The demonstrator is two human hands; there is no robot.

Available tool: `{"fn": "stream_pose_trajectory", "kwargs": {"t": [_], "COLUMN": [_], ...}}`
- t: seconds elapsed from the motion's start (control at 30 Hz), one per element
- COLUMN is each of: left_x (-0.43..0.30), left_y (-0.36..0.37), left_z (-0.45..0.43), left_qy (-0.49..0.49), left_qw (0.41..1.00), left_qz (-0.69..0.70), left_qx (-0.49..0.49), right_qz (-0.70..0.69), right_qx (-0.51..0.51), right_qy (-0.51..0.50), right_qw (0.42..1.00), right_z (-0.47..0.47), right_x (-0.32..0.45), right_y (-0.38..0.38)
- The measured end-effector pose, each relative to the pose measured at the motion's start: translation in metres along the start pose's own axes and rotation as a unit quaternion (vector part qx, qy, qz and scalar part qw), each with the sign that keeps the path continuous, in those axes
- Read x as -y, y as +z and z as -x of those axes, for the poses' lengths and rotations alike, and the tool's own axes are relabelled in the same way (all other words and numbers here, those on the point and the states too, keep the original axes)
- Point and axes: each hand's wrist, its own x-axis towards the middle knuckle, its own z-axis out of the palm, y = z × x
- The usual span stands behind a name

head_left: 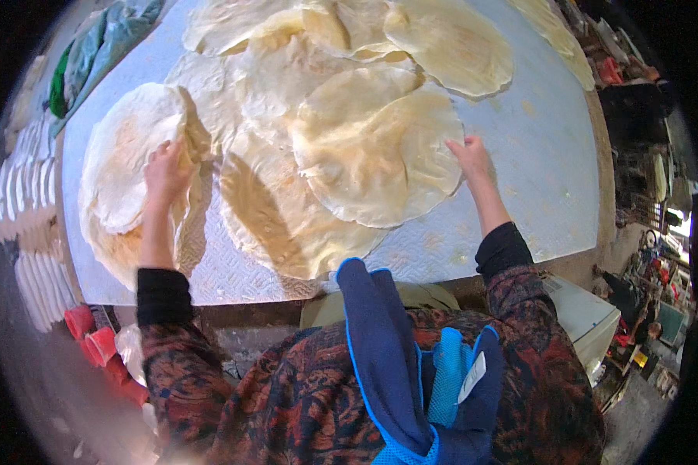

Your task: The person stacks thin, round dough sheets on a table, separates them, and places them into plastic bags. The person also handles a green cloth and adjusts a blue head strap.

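Note:
Several thin, round flatbreads lie overlapping on a pale quilted table cover. My left hand (167,170) is on the right part of a folded flatbread (134,142) at the left, its fingers curled at the bread's surface; whether they pinch it is not clear. My right hand (470,156) is at the right edge of a large flatbread (378,151), thumb and finger bent at its rim. Beneath that one a browned flatbread (279,215) reaches towards the table's near edge. At the far side is another round flatbread (453,46).
The quilted table cover (547,192) spans the tabletop. A bluish-green cloth (99,52) lies at the far left corner. Red containers (102,346) stand below left, and a white box-shaped object (581,314) stands below right. More flatbread (558,38) lies at the far right edge.

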Motion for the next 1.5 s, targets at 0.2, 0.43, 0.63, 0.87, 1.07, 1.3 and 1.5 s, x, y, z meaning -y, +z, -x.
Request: {"fn": "stream_pose_trajectory", "kwargs": {"t": [0.2,0.43,0.63,0.87,1.07,1.3,1.5], "left_x": [-0.131,-0.209,-0.249,-0.343,-0.438,-0.523,-0.386], "left_y": [0.049,0.006,-0.051,0.002,0.011,-0.048,-0.099], "left_z": [0.026,-0.021,-0.148,-0.312,-0.267,-0.259,-0.333], "left_qy": [-0.003,-0.151,-0.039,-0.158,0.015,-0.041,0.034], "left_qw": [0.882,0.46,0.607,0.855,0.849,0.616,0.792], "left_qz": [0.47,0.866,0.793,0.491,0.525,0.765,0.602], "left_qx": [0.032,0.126,0.042,0.059,-0.055,0.182,0.096], "right_qz": [-0.067,-0.287,-0.325,0.066,-0.013,-0.143,-0.247], "right_qx": [0.158,0.362,0.289,-0.019,-0.153,0.23,0.297], "right_qy": [-0.224,-0.347,-0.295,-0.159,-0.133,-0.209,-0.396], "right_qw": [0.959,0.816,0.851,0.985,0.979,0.94,0.833], "right_z": [0.056,0.055,-0.099,-0.293,-0.361,-0.276,-0.205], "right_x": [0.12,0.259,0.26,0.118,0.035,0.147,0.229], "right_y": [0.022,-0.079,-0.173,-0.16,-0.126,-0.12,-0.118]}}
